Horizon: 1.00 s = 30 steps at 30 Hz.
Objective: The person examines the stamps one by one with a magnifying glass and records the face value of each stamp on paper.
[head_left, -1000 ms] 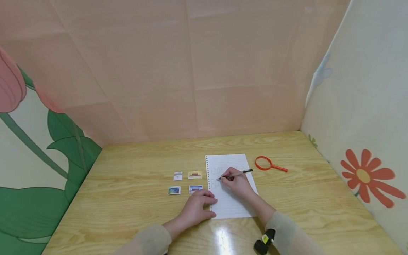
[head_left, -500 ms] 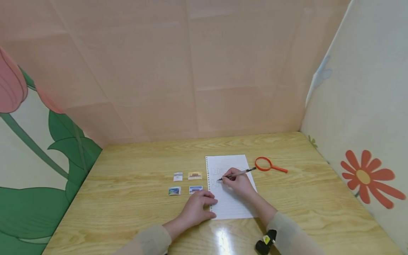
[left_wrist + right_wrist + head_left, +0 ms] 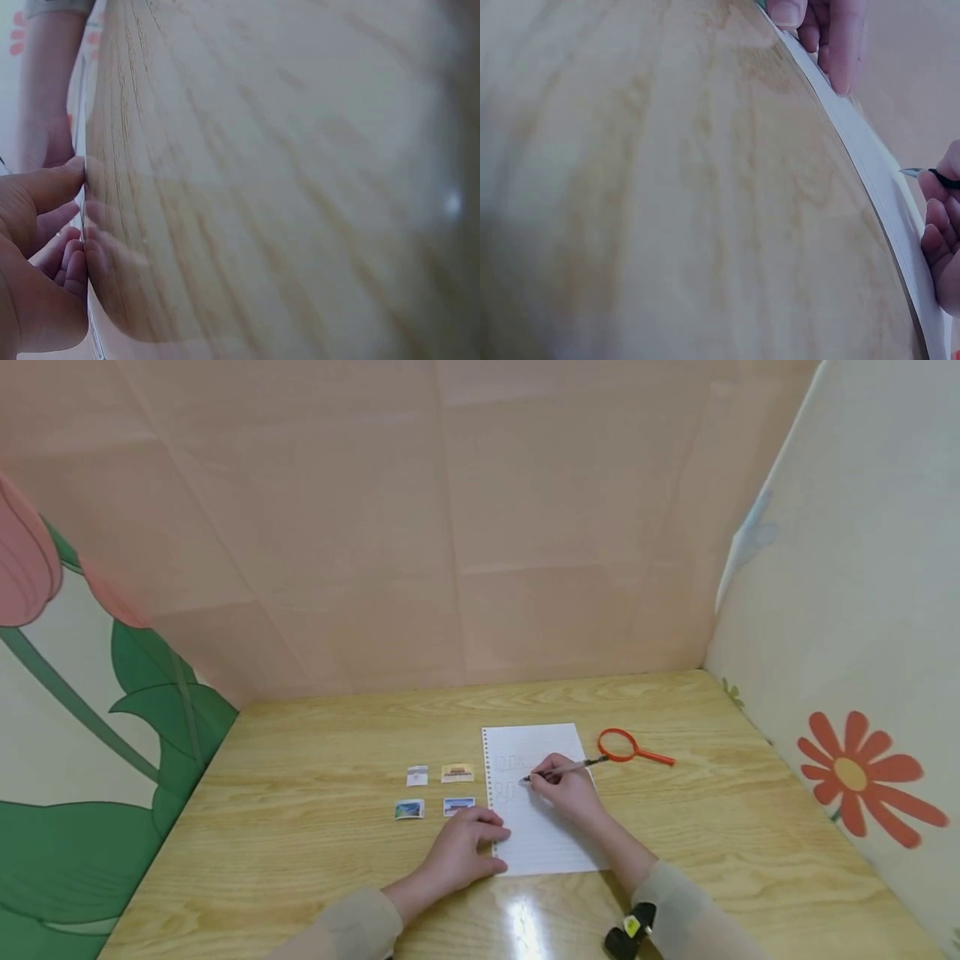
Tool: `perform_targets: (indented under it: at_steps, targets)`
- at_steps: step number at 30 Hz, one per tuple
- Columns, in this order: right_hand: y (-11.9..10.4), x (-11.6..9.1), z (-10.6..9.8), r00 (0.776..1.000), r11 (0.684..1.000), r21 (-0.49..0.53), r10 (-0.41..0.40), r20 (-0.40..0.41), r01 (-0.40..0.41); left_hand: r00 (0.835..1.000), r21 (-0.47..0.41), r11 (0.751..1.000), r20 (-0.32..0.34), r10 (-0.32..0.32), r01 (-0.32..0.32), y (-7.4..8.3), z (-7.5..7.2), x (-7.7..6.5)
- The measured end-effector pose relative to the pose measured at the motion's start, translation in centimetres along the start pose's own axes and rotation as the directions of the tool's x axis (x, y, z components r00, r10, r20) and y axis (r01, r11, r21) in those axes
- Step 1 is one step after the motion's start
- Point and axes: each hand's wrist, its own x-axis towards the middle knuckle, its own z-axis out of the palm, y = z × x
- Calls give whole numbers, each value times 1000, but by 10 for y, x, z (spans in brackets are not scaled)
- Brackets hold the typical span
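A pen [image 3: 576, 767] is pinched in my right hand [image 3: 572, 800], its tip at the second line of faint handwriting on a lined paper sheet [image 3: 536, 852]. The right wrist view shows the pen tip [image 3: 910, 172] just above or on the paper; which one I cannot tell. My left hand [image 3: 463, 850] rests at the sheet's left edge, thumb and fingertips on the paper and fingers relaxed. Several small stamp-like pictures lie left of the paper, among them a yellowish one [image 3: 457, 773] and a blue one [image 3: 409, 809]. Another blue picture [image 3: 458, 804] lies just beyond my left fingers.
A red magnifying glass [image 3: 655, 757] lies right of the sheet, its rim near the pen's back end. A black strapped device [image 3: 628, 932] sits by the right sleeve. The wooden table [image 3: 300, 793] meets a pinkish backdrop behind and printed flower panels at both sides.
My right hand has shifted slightly right along the written line with the pen, whose back end now reaches the magnifying glass in view. The left hand stays in place.
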Motion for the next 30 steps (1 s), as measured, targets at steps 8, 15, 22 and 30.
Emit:
perform_targets:
  at_steps: [8, 15, 22, 30]
  targets:
    - [0, -1, 3, 999, 998, -31, -48, -7, 47, 1000, -6, 1000, -4, 10, -10, 0, 0, -1]
    - [0, -2, 5, 996, 994, -72, -88, -33, 85, 1000, -6, 1000, 7, 0, 0, 0, 0, -1]
    - [0, -4, 4, 996, 994, -66, -90, 10, 91, 1000, 0, 1000, 5, 0, 0, 0, 0, 0]
    - [4, -1, 1, 994, 995, -37, -96, -50, 94, 1000, -2, 1000, 10, -11, 11, 0, 1, 0]
